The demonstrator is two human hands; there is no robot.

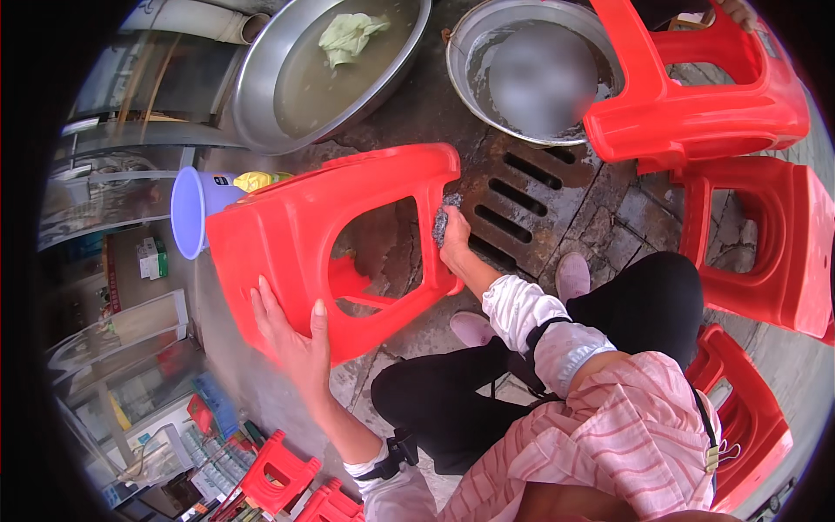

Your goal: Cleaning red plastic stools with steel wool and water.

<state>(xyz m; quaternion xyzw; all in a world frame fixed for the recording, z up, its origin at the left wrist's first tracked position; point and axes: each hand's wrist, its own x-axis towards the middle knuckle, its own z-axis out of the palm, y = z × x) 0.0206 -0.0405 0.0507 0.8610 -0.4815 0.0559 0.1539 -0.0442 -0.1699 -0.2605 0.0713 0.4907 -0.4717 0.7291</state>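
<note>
A red plastic stool (pixel 293 228) is tipped on its side before me, with an opening between its legs facing up. My left hand (pixel 293 336) lies against the seat end, fingers spread and thumb apart, gripping nothing. In my right hand (pixel 455 231) is a grey steel-wool scrubber (pixel 441 225), pressed to the leg end of the stool. Part of the scrubber is hidden by the fingers.
A metal basin (pixel 306 130) holds murky water and a pale cloth (pixel 349 38). Another metal basin (pixel 460 81) has a blurred patch inside. A drain grate (pixel 515 196) lies between. Another person's hand (pixel 738 13) touches a red stool (pixel 704 124). A purple bucket (pixel 189 212) stands left.
</note>
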